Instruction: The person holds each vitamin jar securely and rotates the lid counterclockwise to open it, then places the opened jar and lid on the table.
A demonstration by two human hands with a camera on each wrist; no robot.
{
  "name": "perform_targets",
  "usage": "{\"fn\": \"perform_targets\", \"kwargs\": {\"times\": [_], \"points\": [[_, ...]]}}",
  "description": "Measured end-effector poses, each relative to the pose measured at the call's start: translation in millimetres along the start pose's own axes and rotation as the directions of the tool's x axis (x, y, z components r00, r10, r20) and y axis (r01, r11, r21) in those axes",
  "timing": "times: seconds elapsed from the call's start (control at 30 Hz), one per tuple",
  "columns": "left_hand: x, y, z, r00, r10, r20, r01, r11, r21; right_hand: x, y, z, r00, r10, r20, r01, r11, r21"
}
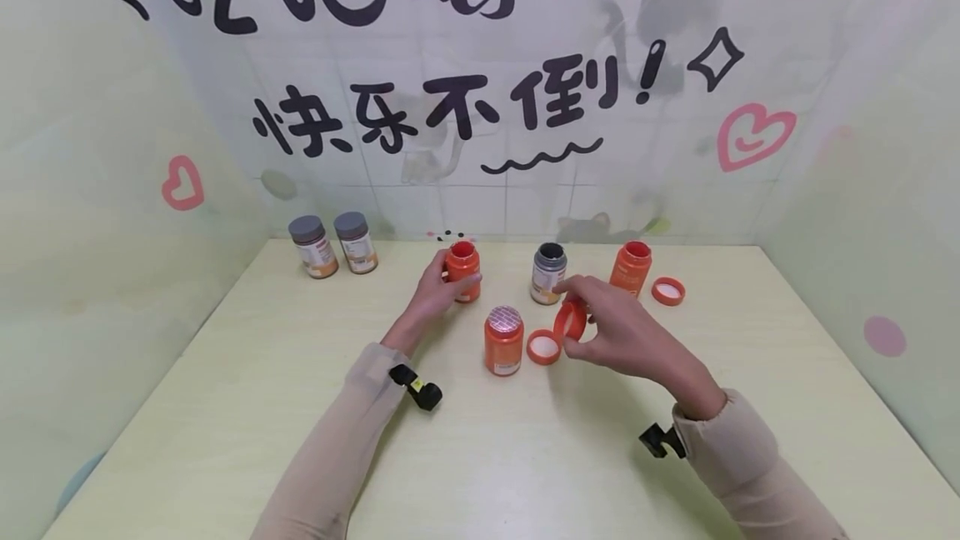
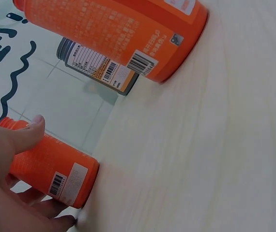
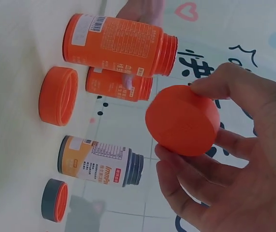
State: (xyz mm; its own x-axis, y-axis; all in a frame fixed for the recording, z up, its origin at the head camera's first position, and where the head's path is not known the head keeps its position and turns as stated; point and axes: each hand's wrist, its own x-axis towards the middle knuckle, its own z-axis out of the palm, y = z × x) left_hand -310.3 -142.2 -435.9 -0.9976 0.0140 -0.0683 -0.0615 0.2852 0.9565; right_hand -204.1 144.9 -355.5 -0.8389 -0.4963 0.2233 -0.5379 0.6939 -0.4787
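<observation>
My left hand point(image 1: 432, 288) grips an uncapped orange bottle point(image 1: 465, 273) standing toward the back, thumb on one side and fingers on the other. In my right hand point(image 1: 630, 330) an orange cap point(image 3: 182, 121) is pinched between thumb and fingers, raised above the table. Between the hands, nearer the front, stands another orange bottle point(image 1: 503, 350) with a shiny foil seal over its mouth. An orange cap point(image 1: 543, 347) lies beside it, white lining up. Beyond the right fingertips is an uncapped grey bottle point(image 1: 548, 280); its grey cap point(image 3: 54, 201) shows in the right wrist view.
At the back right an uncapped orange bottle point(image 1: 631, 267) is partly covered by my right hand, with an orange cap point(image 1: 667, 291) beside it. Two grey-capped bottles point(image 1: 318, 257) stand at the back left. A printed curtain point(image 1: 450, 198) borders the table point(image 1: 480, 457).
</observation>
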Motion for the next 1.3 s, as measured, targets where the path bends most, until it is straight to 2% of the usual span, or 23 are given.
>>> {"fn": "perform_targets", "kwargs": {"times": [0.13,0.4,0.7,0.87,1.13,1.3], "points": [[0.5,-1.0,-0.8,1.0,-0.022,-0.007,0.022,1.0,0.02,11.5,0.3,1.5,0.999,0.006,-0.034,-0.004,0.998,0.056],[3.8,-3.0,-2.2,1.0,-0.014,-0.004,0.014,0.999,0.029,43.5,-2.4,1.9,0.997,0.041,-0.067,-0.033,0.993,0.114],[1.4,-1.0,-7.2,0.998,-0.033,0.059,0.032,0.999,0.031,86.9,-3.0,17.0,0.996,0.068,-0.064,-0.064,0.996,0.062],[0.9,7.4,-24.5,0.994,-0.072,0.08,0.071,0.997,0.014,104.7,-0.9,29.6,0.997,0.067,-0.046,-0.065,0.997,0.041],[-6.4,22.1,-62.8,0.994,-0.105,0.039,0.107,0.994,-0.037,117.2,-0.5,54.7,0.998,0.061,0.021,-0.059,0.996,-0.066],[-12.7,28.7,-71.9,0.994,-0.107,0.002,0.107,0.992,-0.065,119.5,3.7,68.3,0.996,0.061,0.064,-0.053,0.991,-0.121]]}}
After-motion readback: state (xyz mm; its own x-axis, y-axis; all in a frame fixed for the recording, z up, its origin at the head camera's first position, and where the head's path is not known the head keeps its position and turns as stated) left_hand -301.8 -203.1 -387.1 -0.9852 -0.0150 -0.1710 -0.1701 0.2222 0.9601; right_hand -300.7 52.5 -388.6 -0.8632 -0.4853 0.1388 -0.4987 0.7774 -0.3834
